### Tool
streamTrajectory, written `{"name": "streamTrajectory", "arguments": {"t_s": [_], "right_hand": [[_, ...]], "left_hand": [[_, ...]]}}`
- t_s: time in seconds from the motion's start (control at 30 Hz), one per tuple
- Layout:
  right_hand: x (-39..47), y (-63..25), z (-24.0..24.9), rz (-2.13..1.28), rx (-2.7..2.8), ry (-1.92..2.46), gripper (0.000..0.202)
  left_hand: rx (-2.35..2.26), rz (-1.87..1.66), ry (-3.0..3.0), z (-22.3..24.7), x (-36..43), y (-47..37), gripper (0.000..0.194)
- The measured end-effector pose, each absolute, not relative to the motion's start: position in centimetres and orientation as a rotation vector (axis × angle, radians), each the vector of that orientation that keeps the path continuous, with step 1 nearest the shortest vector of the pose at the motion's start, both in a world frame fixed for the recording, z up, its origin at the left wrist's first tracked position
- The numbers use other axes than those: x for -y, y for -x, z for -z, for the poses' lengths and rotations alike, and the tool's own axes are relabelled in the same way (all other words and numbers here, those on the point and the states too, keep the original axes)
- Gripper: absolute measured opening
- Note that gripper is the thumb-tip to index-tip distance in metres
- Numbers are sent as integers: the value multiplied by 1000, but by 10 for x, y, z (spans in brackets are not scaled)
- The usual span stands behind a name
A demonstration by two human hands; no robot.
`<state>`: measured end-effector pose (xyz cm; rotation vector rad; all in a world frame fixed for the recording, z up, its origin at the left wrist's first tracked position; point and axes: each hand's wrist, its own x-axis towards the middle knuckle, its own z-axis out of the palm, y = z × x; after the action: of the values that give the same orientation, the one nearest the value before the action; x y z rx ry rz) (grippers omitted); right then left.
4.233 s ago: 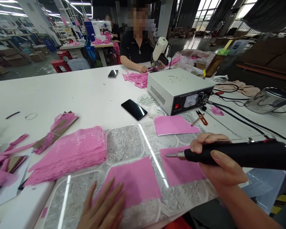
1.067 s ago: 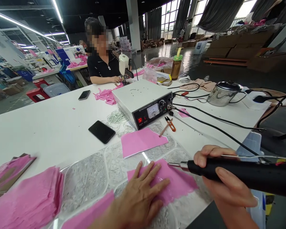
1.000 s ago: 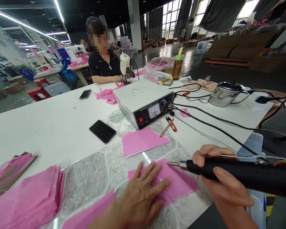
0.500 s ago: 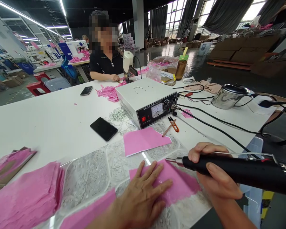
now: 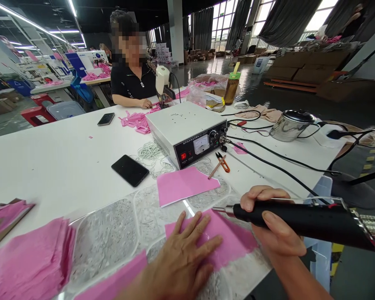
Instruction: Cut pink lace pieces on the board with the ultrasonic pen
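Observation:
Fingers spread, my left hand (image 5: 184, 254) lies flat on a pink fabric piece (image 5: 228, 246) on the marbled mat (image 5: 108, 233). In my right hand (image 5: 278, 233) is a black handheld ultrasonic welder (image 5: 296, 218), held nearly level. Its thin metal tip is at the fabric's upper edge, just beyond my left fingers; whether it presses on the cloth I cannot tell. A pink panel with a white edge (image 5: 187, 185) lies beyond, with a pencil (image 5: 217, 166) resting on its corner. Another pink piece (image 5: 118, 277) is partly under my left forearm.
A white power box (image 5: 187, 121) with a dial stands ahead, its black cable running right. Orange thread snips (image 5: 223, 162), a phone (image 5: 130, 170) and tangled cord (image 5: 151, 151) lie near it. Left is a pink fabric stack (image 5: 28, 258). A glass pot (image 5: 292, 125) stands right. A person sits opposite.
The view has shifted slightly to the right, so everything appears a little further left. Both hands, the welder and the fabric keep nearly the same positions relative to each other.

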<state>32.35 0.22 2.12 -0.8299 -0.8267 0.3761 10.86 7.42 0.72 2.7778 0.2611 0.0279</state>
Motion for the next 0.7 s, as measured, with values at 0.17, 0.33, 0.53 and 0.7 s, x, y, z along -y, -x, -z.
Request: {"name": "streamTrajectory", "arguments": {"t_s": [0.17, 0.33, 0.53, 0.7], "right_hand": [[-4, -324, -20, -355, 875, 827, 11], [-6, -325, -23, -355, 867, 808, 11], [23, -346, -36, -305, 752, 808, 16], [62, -360, -40, -330, 762, 917, 17]], "left_hand": [[-251, -19, -2788, -8, -74, -109, 63], [-241, -23, -2839, -7, -76, -110, 66], [-202, -81, -2914, -1, -79, -110, 67], [-176, -146, -2993, 1, -79, -110, 63]]}}
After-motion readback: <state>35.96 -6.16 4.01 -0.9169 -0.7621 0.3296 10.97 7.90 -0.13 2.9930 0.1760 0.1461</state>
